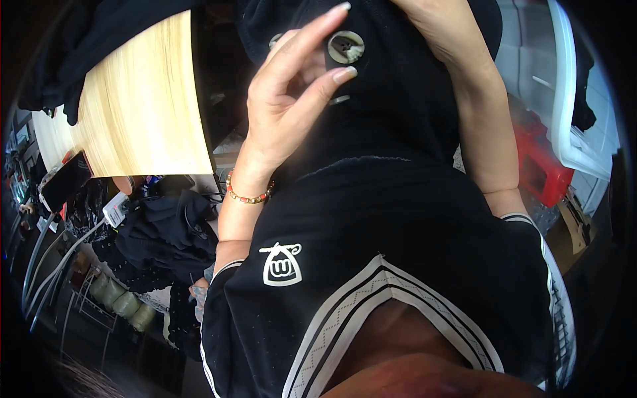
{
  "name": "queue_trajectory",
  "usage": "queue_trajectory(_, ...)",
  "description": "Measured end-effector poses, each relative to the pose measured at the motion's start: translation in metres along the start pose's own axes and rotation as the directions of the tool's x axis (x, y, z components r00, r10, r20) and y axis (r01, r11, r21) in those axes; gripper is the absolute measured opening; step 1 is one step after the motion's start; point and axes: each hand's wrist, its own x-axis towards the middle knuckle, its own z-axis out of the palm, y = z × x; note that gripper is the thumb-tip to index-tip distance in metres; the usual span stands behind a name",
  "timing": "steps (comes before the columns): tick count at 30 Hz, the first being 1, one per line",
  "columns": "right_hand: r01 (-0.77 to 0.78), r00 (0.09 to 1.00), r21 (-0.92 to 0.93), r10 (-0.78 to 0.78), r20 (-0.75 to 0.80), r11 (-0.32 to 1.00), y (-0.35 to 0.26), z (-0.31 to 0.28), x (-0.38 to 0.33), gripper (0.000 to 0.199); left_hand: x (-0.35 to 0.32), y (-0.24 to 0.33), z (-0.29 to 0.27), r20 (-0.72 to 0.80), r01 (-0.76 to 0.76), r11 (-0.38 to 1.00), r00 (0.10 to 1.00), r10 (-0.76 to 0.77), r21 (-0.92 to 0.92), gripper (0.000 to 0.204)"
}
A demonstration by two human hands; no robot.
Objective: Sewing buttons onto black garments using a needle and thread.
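Note:
A black garment [405, 86] lies across my lap, with a large round dark-and-cream button [346, 48] on it. My left hand [292, 86] is beside this button, thumb and forefinger stretched apart on either side of it; its other fingers are partly hidden. Another button [274, 41] shows partly behind the left hand's forefinger. Just below the thumb tip is a small shiny edge that I cannot make out. At the top of the head view, my right hand [428, 16] reaches over the black cloth, its fingers cut off by the picture's edge.
To the left stands a pale wood-grain tabletop [146, 99] with black cloth over its far end. Below it are a dark phone [65, 180], cables, heaped black garments [166, 232] and thread cones [123, 302]. On the right are a white plastic bin [564, 99] and a red stool [544, 166].

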Motion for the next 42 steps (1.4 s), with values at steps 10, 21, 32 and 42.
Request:
queue_trajectory(10, 0.101, 0.993, -0.363, -0.113, -0.014, 0.926, -0.013, 0.010, -0.023, 0.019, 0.005, 0.015, -0.007, -0.220, 0.101, 0.993, 0.969, -0.112, -0.059, 0.024)
queue_trajectory(21, 0.323, 0.946, -0.612, -0.218, 0.242, 0.722, -0.024, -0.005, -0.044, 0.034, 0.003, 0.005, -0.005, -0.256, 0.106, 0.982, 0.956, -0.145, -0.157, 0.022)
queue_trajectory(32, 0.563, 0.825, -0.599, -0.343, 0.450, 0.569, -0.009, -0.012, -0.041, 0.036, 0.003, 0.007, -0.004, -0.263, 0.090, 0.992, 0.958, -0.112, -0.093, 0.022)
queue_trajectory(42, 0.415, 0.909, -0.728, -0.215, 0.357, 0.545, -0.038, 0.000, -0.040, 0.034, 0.005, 0.015, -0.005, -0.231, 0.138, 0.989, 0.962, -0.144, -0.045, 0.020)
